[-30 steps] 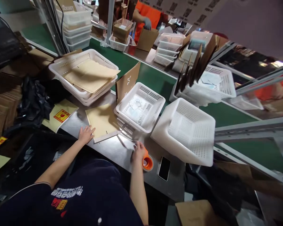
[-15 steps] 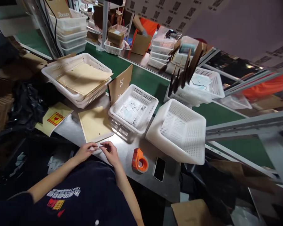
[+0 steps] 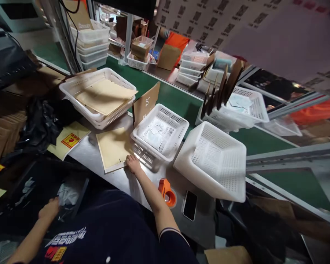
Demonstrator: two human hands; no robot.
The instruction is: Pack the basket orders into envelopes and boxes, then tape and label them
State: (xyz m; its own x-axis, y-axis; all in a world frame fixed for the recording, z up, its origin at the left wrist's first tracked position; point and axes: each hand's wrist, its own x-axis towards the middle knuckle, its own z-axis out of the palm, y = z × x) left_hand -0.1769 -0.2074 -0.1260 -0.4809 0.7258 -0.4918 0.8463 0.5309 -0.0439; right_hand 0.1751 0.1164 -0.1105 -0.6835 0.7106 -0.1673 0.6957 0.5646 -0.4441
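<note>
A pale yellow padded envelope [image 3: 114,146] lies flat on the metal table, its white-edged side toward me. My right hand [image 3: 133,164] is at the near right corner of that envelope, its fingers curled closed on the edge. Down on the left, my left hand [image 3: 49,209] hangs over a black bin [image 3: 84,192] holding whitish scraps [image 3: 67,194]. Its fingers are curled closed, and whatever they hold, if anything, is hidden. Right of my right forearm stands an orange tape dispenser [image 3: 167,194].
A white perforated basket [image 3: 183,128] with small packets sits beyond my right hand, a larger basket [image 3: 240,176] to its right. Another basket [image 3: 68,91] holds stacked envelopes. A phone [image 3: 190,205] lies near the table edge. A green conveyor [image 3: 194,110] runs behind.
My hands, together over the near edge of the envelope before, have parted. The left has swung down and left over the bin; the right has shifted to the envelope's corner. The view has tilted slightly.
</note>
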